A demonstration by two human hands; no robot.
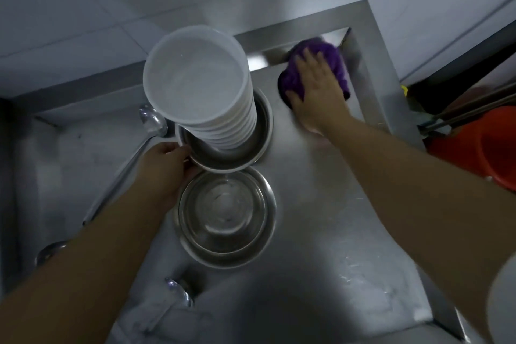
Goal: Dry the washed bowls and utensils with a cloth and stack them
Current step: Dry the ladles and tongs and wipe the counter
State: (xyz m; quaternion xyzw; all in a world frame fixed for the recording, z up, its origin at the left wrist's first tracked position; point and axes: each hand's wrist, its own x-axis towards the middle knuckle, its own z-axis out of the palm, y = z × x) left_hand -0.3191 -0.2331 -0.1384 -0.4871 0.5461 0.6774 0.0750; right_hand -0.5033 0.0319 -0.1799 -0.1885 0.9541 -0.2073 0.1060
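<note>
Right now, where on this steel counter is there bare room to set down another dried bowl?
Bare steel counter lies right of the empty steel bowl, running back toward the purple cloth under the right hand. The left side is crowded: the white bowl stack in a steel bowl, the left hand, the ladle.

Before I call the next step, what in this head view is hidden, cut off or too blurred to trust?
- Purple cloth: the right hand covers most of it, and motion blurs it.
- Metal bowl holding the white bowl stack: the stack hides its inside.
- Left hand: its grip on that bowl's rim shows, but the fingertips are out of sight.
- Ladle: the left forearm crosses its handle.
- Orange bucket: cut off by the right edge.
</note>
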